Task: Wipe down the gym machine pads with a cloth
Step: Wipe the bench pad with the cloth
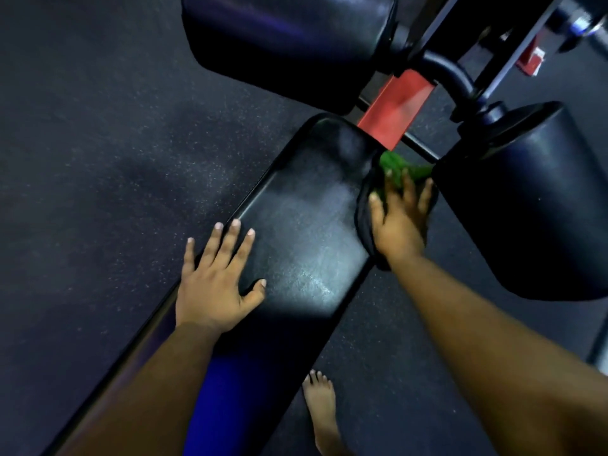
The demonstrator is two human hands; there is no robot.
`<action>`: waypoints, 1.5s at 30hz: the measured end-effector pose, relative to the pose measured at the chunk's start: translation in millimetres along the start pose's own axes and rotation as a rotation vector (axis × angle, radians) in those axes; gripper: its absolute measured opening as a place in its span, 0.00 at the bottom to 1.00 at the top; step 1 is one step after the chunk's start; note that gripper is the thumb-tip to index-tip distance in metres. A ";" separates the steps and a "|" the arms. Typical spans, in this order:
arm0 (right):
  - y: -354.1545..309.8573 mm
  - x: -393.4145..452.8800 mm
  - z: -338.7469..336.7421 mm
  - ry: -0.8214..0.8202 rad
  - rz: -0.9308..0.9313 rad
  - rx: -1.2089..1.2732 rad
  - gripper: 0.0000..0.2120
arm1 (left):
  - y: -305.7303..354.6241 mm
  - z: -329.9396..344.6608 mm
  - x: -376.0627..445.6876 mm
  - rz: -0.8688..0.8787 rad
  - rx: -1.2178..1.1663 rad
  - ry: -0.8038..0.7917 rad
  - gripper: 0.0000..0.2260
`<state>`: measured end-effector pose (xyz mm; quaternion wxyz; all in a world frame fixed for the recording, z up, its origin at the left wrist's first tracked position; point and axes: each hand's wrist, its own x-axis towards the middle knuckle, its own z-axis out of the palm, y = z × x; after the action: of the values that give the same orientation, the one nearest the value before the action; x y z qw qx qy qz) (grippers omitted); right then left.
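A long black bench pad (296,225) runs from the lower left up toward the middle. My left hand (215,281) rests flat on its left edge, fingers straight and spread. My right hand (399,218) presses a cloth against the pad's right edge near its far end, fingers straight. The cloth (399,169) shows green beyond my fingertips and dark under my palm. Two black roller pads stand nearby: one (289,44) at the top, one (533,205) at the right, close to my right hand.
A red frame piece (394,106) and black metal tubes join the bench to the rollers. Dark speckled rubber floor (98,159) lies all around. A bare foot (320,409) stands on the floor right of the bench. Blue clothing (217,390) shows below the pad.
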<state>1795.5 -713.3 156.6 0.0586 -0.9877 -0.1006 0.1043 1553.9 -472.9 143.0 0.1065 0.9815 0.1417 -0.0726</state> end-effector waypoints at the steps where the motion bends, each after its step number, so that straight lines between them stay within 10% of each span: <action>1: -0.7 17.0 -0.2 0.034 0.073 0.039 0.28 | -0.7 0.6 0.7 -0.004 0.004 0.001 0.38; 4: -17.9 -10.6 8.9 0.080 0.182 0.157 0.29 | 1.4 1.1 0.7 -0.008 -0.011 -0.006 0.38; 9: -41.6 -136.9 18.4 -0.125 -0.132 0.018 0.29 | 2.4 -2.3 0.5 -0.019 -0.013 -0.025 0.38; 15: -30.4 36.9 -3.5 0.029 -0.006 -0.075 0.26 | 1.8 2.1 2.9 -0.011 -0.004 -0.004 0.38; 21: -65.8 -102.7 10.8 -0.133 -0.332 -0.162 0.35 | 0.4 -2.7 2.1 -0.018 -0.022 -0.028 0.39; 30: -86.2 11.5 3.8 0.011 -0.223 -0.094 0.28 | -0.7 0.7 2.9 0.002 -0.014 -0.005 0.38; 36: -67.7 -18.2 2.7 -0.099 -0.616 -0.181 0.28 | -1.0 -3.3 2.3 0.007 -0.011 -0.024 0.38; 42: -118.8 66.2 0.3 0.040 -0.253 -0.064 0.24 | -0.5 0.7 3.7 -0.004 -0.002 -0.012 0.38; 45: -130.8 14.2 9.5 -0.013 -0.571 -0.068 0.25 | 0.3 -1.5 2.8 -0.013 0.002 -0.030 0.38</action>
<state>1782.6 -582.2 162.5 0.0518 -0.9201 -0.3785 0.0862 1556.8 -472.1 144.0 0.1074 0.9794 0.1463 -0.0884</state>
